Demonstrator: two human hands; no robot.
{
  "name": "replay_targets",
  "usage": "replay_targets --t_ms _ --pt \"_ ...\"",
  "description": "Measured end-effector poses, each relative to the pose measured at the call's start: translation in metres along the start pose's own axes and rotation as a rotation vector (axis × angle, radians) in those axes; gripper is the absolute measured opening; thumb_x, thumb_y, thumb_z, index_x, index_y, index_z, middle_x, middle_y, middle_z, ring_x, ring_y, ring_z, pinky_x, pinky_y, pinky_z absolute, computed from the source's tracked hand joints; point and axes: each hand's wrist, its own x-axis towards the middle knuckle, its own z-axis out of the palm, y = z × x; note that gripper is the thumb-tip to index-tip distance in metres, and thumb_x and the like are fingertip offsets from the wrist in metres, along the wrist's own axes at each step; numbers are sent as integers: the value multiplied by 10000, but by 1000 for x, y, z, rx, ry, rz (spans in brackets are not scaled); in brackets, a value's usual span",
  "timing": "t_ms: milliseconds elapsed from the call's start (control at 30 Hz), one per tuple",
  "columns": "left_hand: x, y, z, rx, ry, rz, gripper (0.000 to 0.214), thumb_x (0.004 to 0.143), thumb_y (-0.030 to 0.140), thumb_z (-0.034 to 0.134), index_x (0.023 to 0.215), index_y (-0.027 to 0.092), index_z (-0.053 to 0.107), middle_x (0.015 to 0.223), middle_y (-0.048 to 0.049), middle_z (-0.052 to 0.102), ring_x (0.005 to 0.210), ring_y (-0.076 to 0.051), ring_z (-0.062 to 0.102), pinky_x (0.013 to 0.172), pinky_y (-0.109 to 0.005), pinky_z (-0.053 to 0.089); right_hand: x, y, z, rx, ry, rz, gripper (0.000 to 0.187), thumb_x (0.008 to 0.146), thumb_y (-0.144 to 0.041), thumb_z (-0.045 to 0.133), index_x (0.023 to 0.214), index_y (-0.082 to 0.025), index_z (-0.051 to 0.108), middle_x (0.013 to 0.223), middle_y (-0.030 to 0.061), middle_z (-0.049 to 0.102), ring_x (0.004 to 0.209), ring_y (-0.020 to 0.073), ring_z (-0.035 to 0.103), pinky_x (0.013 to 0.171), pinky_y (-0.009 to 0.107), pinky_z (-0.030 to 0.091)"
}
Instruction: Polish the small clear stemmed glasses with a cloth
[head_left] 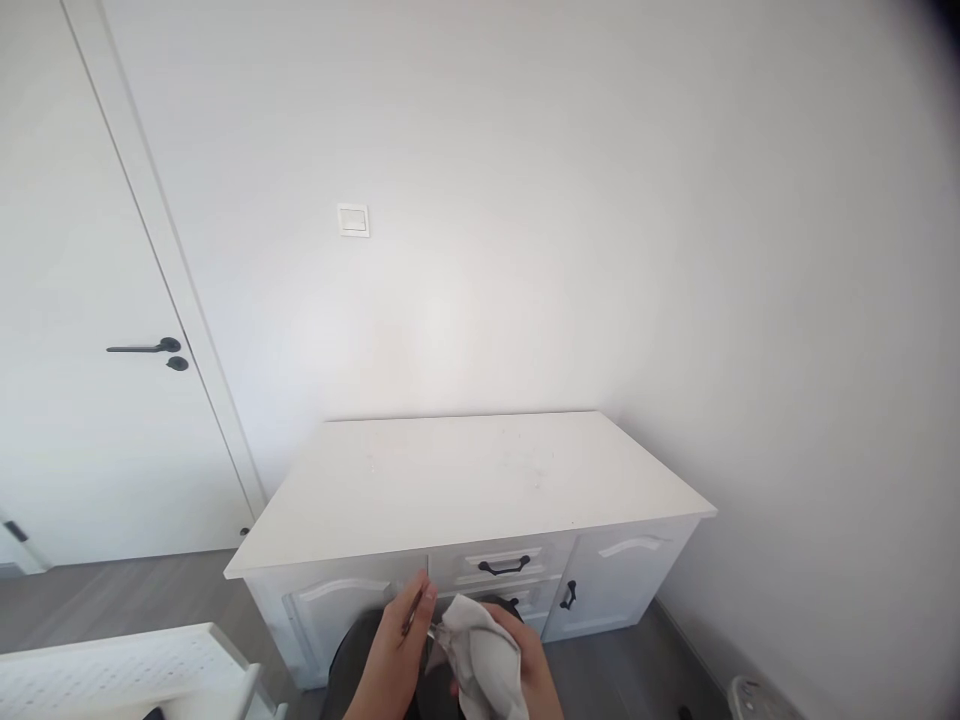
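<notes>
My left hand [397, 640] is closed around a thin dark tool [407, 627], mostly hidden by the fingers, so its kind is unclear. A small shiny tip shows between that hand and the cloth. In my right hand [529, 650] is a crumpled light grey cloth [484, 650], gripped from its right side. The cloth hangs down past the lower edge of the view. Both hands are close together over my dark-clothed lap, in front of the cabinet. A small reddish spot shows below the cloth's left edge, too blurred to name.
A white cabinet [450, 480] with black handles stands against the wall, faint marks on its top. To the left are a closed white door [82, 430] and a white perforated piece of furniture [112, 670]. A light grey object [757, 698] lies at the lower right.
</notes>
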Motion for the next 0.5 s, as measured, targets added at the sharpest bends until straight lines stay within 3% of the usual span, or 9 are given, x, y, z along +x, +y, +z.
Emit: replay_targets --t_ms 100,167,233,300,400,467,500 --pt "4 1 5 -99 -145 -250 829 662 828 701 1175 176 684 508 71 516 438 -149 482 427 -244 360 -1 -23 -9 -411 -296 -366 293 958 -356 674 1237 -338 762 1251 87 766 1118 305 709 990 425 534" --pt "3 3 4 -137 -155 -293 860 621 827 736 1169 168 672 485 103 449 412 -118 405 413 -225 304 3 -36 -11 -552 -485 -399 323 975 -307 662 1275 -403 731 1302 33 753 1197 285 675 1069 435 488" --pt "-1 5 1 -184 -73 -230 848 641 826 735 1175 172 656 597 58 557 488 -127 471 467 -238 389 9 -38 -7 -433 -409 -277 269 892 -331 769 1157 -377 788 1255 36 773 1197 298 675 1058 432 504" --pt "-8 7 -3 -199 44 -97 777 703 843 681 1121 188 656 739 3 629 612 -157 549 583 -269 485 17 -27 1 -183 -193 -95 264 865 -467 766 1064 -301 812 1173 91 789 1099 319 722 891 417 599" --pt "-19 7 -7 -92 176 173 625 847 830 525 878 216 643 770 -32 610 772 -204 577 778 -300 517 24 0 17 241 -3 329 496 904 -626 622 1033 -179 795 969 160 795 853 308 775 614 355 612" --pt "-24 6 -10 -9 217 260 618 893 818 449 761 232 592 732 -37 585 765 -212 552 774 -301 501 24 12 25 512 54 539 511 866 -622 660 978 -140 787 869 161 784 777 289 771 607 340 606" --pt "-25 6 -11 11 215 255 616 897 817 442 742 236 576 716 -32 576 734 -208 536 733 -298 493 24 14 28 613 94 576 485 835 -599 704 966 -138 782 858 152 781 783 283 768 637 342 611"
